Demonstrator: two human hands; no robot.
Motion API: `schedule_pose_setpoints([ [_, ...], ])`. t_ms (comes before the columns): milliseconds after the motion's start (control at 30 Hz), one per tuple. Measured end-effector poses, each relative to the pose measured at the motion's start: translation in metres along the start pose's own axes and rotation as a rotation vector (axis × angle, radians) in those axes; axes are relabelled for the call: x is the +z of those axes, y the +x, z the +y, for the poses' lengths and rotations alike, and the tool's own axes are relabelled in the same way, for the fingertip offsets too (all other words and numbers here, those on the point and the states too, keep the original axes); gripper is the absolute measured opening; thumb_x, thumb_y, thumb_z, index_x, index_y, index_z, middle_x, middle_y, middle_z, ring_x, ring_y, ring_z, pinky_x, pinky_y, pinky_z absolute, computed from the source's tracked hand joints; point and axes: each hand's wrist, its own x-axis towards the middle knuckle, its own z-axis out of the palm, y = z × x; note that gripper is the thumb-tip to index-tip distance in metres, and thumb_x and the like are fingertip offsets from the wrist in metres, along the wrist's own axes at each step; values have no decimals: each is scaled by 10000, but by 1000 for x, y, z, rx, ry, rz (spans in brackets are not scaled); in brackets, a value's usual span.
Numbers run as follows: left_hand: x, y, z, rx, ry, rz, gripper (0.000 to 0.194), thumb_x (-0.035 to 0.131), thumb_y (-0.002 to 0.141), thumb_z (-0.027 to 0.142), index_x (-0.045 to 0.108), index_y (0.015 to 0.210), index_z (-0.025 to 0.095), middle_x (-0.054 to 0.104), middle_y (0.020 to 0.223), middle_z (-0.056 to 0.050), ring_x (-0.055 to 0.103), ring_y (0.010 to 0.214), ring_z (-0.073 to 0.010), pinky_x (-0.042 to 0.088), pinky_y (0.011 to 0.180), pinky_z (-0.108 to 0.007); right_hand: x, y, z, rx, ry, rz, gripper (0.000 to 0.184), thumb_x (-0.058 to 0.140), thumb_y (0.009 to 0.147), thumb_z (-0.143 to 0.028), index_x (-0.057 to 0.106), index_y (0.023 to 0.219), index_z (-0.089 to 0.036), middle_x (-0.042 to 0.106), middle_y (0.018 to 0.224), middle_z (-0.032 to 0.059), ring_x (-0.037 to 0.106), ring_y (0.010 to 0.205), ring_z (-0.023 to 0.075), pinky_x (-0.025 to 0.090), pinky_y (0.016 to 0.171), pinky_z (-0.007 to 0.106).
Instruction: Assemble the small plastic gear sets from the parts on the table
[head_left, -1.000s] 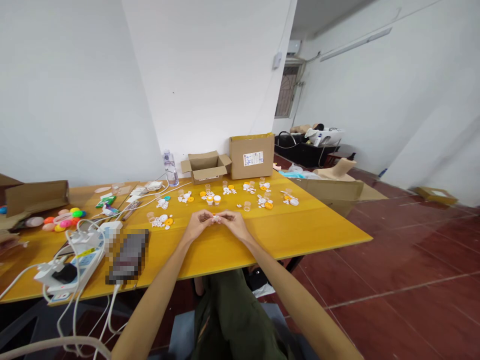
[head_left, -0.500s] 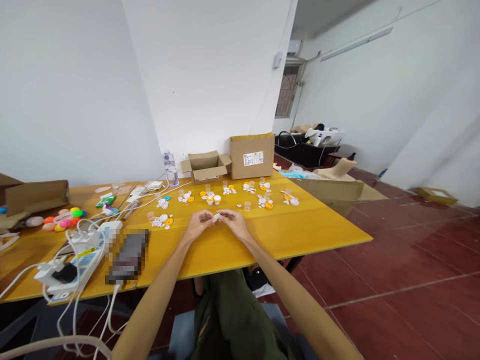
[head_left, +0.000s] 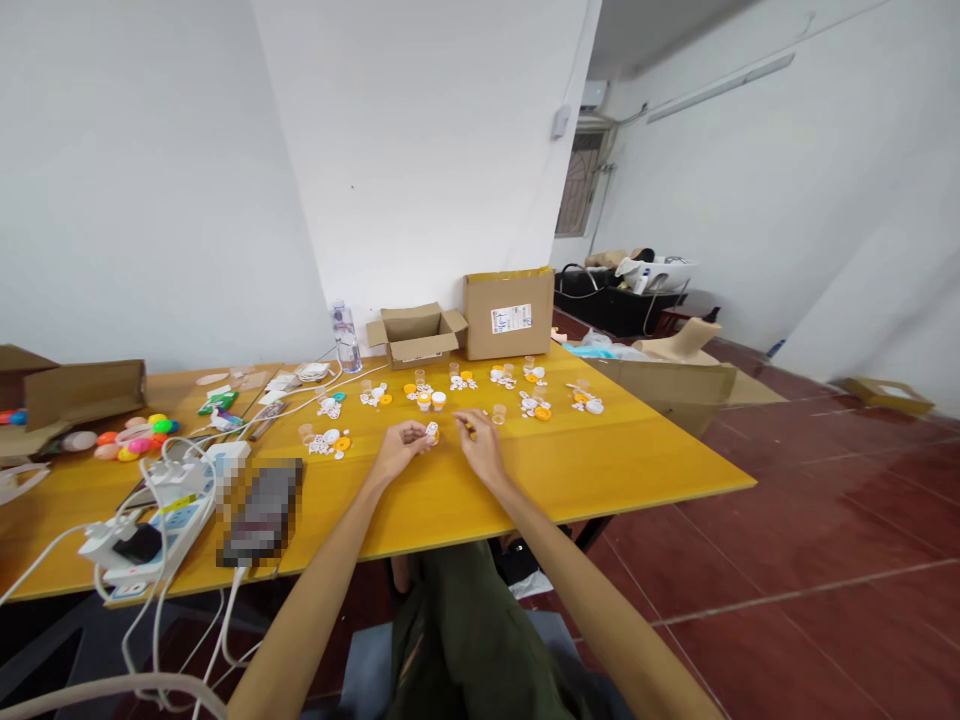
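My left hand (head_left: 401,450) pinches a small white plastic gear piece (head_left: 432,430) with a bit of orange under it, held just above the table. To its right, my right hand (head_left: 480,447) is apart from that piece. Its fingertips curl together low over the tabletop, and whatever they hold is too small to make out. Behind both hands stand two small round tubs, one with an orange top (head_left: 424,400) and one with a white top (head_left: 439,400). A clear plastic cup (head_left: 499,413) stands just beyond my right hand.
Several groups of white gears, orange discs and clear cups dot the yellow table (head_left: 600,470). An open carton (head_left: 424,350) and a closed cardboard box (head_left: 510,340) stand at the back. Leftward lie a phone (head_left: 262,510), a power strip (head_left: 180,520) with cables, and coloured balls (head_left: 131,440).
My hands were together at the small white piece. The right hand has come away to the right, covering where a small white part lay; the left still holds its piece.
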Motion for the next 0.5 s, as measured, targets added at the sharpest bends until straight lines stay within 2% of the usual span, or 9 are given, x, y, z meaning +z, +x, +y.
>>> schedule_pose_setpoints([
  [100, -1, 1, -1, 22, 0, 36, 303, 844, 587, 376, 634, 680, 178, 682, 608, -1, 616, 566, -139, 478, 579, -251, -4, 3, 6, -48, -401, 65, 324, 456, 847, -104, 704, 1020, -218, 698, 1063, 104, 638, 1005, 257, 519, 896, 395],
  [233, -1, 2, -1, 37, 2, 58, 318, 837, 588, 394, 617, 671, 180, 668, 592, 7, 624, 575, -145, 484, 588, -253, -8, 9, 21, -20, -750, -30, 418, 484, 819, -57, 634, 1171, -224, 646, 1227, 130, 599, 1098, 283, 507, 893, 407],
  [367, -2, 3, -2, 47, 4, 84, 319, 822, 603, 410, 610, 676, 183, 652, 570, 14, 624, 569, -148, 483, 577, -252, -8, 15, 40, -8, -881, -114, 399, 507, 856, -102, 585, 1239, -182, 654, 1153, 193, 601, 1099, 329, 506, 889, 460],
  [500, -3, 3, -3, 49, 9, 100, 295, 810, 632, 399, 623, 698, 181, 657, 570, 12, 629, 568, -151, 489, 572, -253, -7, 19, 53, -16, -896, -167, 354, 539, 875, -151, 600, 1222, -180, 670, 1069, 182, 594, 1123, 348, 502, 906, 485],
])
